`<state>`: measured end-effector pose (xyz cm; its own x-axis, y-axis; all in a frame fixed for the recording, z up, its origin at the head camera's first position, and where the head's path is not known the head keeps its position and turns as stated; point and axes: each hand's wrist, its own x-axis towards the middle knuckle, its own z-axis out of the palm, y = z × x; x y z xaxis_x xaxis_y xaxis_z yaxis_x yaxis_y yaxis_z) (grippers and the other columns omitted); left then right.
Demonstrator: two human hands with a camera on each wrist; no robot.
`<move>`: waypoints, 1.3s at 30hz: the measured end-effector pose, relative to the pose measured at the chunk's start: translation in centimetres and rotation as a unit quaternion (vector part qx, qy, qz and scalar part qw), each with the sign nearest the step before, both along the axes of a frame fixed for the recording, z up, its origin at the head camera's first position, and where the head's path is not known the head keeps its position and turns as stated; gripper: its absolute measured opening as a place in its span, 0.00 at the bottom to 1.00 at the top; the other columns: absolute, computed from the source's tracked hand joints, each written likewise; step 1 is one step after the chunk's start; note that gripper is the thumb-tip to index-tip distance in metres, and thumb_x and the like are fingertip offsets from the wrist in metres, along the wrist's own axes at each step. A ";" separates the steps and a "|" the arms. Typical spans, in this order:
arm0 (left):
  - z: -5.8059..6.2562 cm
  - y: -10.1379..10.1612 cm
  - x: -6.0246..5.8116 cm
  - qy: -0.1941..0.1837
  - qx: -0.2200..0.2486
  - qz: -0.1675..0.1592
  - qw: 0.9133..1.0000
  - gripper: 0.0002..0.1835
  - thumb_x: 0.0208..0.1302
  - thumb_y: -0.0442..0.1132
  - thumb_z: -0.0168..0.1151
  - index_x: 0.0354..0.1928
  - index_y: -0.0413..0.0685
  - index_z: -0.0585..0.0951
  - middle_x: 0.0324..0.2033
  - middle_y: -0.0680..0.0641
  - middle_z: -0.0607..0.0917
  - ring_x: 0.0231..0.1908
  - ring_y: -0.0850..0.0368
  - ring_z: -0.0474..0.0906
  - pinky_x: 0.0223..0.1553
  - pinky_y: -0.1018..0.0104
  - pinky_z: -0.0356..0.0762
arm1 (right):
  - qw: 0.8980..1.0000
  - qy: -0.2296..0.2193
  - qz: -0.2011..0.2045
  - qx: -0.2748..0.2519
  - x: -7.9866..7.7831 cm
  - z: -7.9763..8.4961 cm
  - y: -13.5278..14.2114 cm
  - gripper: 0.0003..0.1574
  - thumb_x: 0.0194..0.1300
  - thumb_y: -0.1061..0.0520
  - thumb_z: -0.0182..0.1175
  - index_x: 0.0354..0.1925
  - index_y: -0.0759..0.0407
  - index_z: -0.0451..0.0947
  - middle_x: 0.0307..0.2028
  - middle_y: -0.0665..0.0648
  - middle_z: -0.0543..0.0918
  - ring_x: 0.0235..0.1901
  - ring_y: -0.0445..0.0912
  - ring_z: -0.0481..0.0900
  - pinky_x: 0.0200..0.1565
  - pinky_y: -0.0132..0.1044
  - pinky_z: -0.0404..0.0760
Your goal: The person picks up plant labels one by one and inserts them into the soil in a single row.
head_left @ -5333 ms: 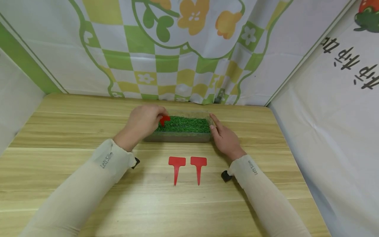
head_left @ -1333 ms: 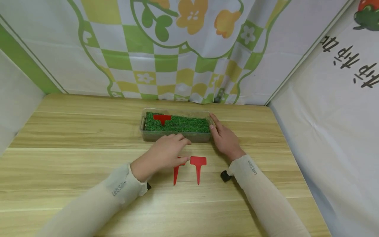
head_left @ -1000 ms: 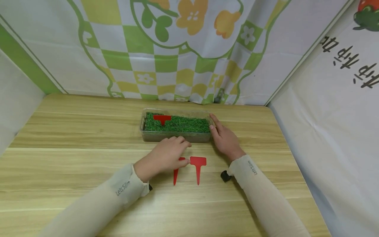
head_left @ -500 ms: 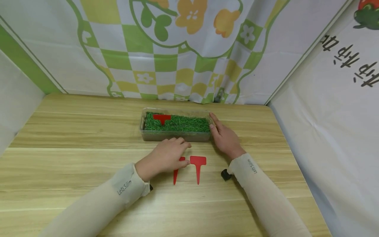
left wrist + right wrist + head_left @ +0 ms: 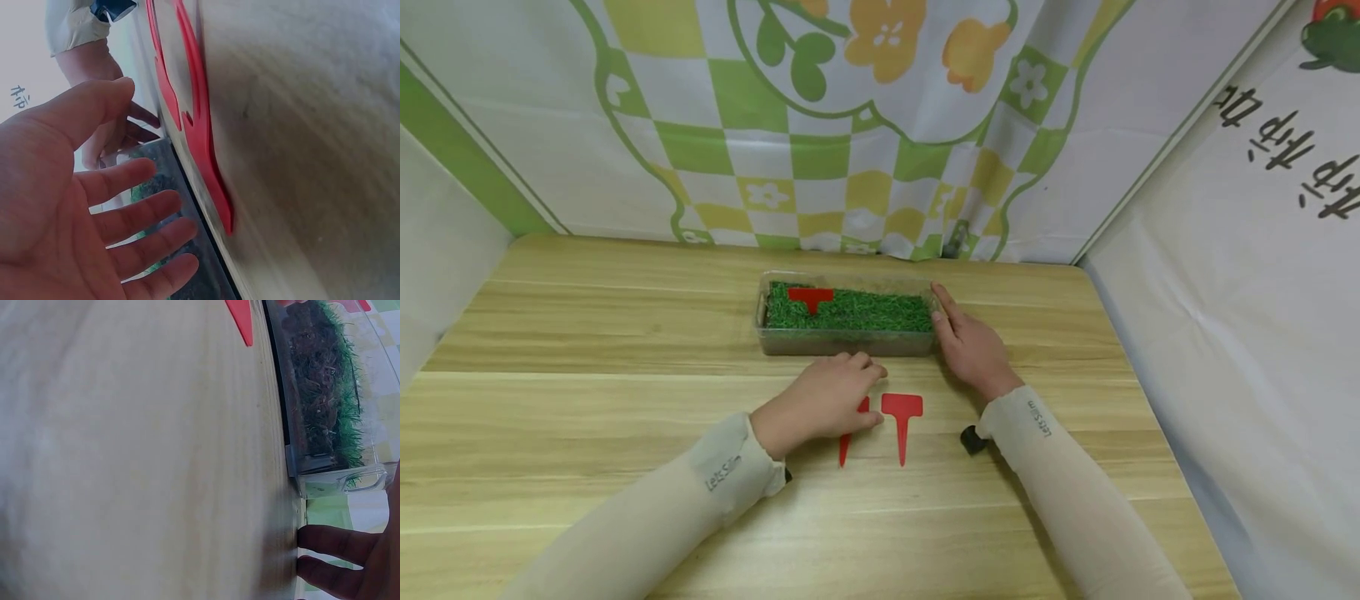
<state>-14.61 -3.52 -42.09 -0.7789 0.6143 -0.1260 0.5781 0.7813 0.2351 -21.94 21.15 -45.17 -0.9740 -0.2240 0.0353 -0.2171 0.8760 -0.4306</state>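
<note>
Away from the grass [image 5: 880,312], the left hand [image 5: 823,395] has moved near a red plant tag [image 5: 846,446], fingers spread, while the right hand [image 5: 976,354], fingers straight, touches the clear box [image 5: 850,343].

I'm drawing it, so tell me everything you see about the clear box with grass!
The box is long, low and clear, like plastic, with an open top and a looped end handle. Green grass covers dark, soil-like stuff; one red marker stands in the left part. It sits flat on the wooden table, and the right hand touches its right end.
</note>
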 end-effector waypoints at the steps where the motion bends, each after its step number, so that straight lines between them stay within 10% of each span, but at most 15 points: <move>1: 0.0 0.0 0.0 0.000 -0.002 -0.002 1.000 0.33 0.62 0.59 0.66 0.64 0.49 0.77 0.58 0.46 0.79 0.56 0.47 0.77 0.58 0.52 0.76 | 1.000 0.001 0.000 0.001 0.0 0.0 0.0 0.36 0.78 0.31 0.25 0.79 0.28 0.39 0.69 0.60 0.72 0.52 0.62 0.83 0.45 0.59 0.80; 16: -0.4 0.3 0.1 -0.017 -0.016 -0.006 1.000 0.36 0.58 0.61 0.69 0.65 0.52 0.76 0.60 0.45 0.78 0.60 0.45 0.74 0.59 0.47 0.74 | 1.000 0.010 0.001 0.005 0.1 -0.1 -0.1 0.35 0.79 0.31 0.27 0.79 0.27 0.38 0.66 0.61 0.76 0.44 0.61 0.85 0.36 0.55 0.80; 26: -0.3 0.2 0.2 -0.030 -0.019 -0.002 0.999 0.38 0.57 0.60 0.71 0.66 0.51 0.75 0.58 0.46 0.79 0.60 0.46 0.75 0.59 0.47 0.74 | 1.000 0.016 0.002 0.003 0.1 0.0 0.0 0.35 0.79 0.32 0.26 0.79 0.28 0.39 0.44 0.63 0.87 0.31 0.55 0.83 0.29 0.49 0.76; 39: 0.0 -0.7 1.0 -0.044 -0.046 -0.015 0.998 0.44 0.53 0.65 0.70 0.69 0.52 0.72 0.59 0.49 0.78 0.58 0.49 0.75 0.58 0.47 0.74 | 1.000 0.020 0.000 -0.006 0.0 -0.5 0.0 0.35 0.78 0.30 0.24 0.79 0.26 0.38 0.52 0.63 0.85 0.32 0.56 0.83 0.28 0.47 0.75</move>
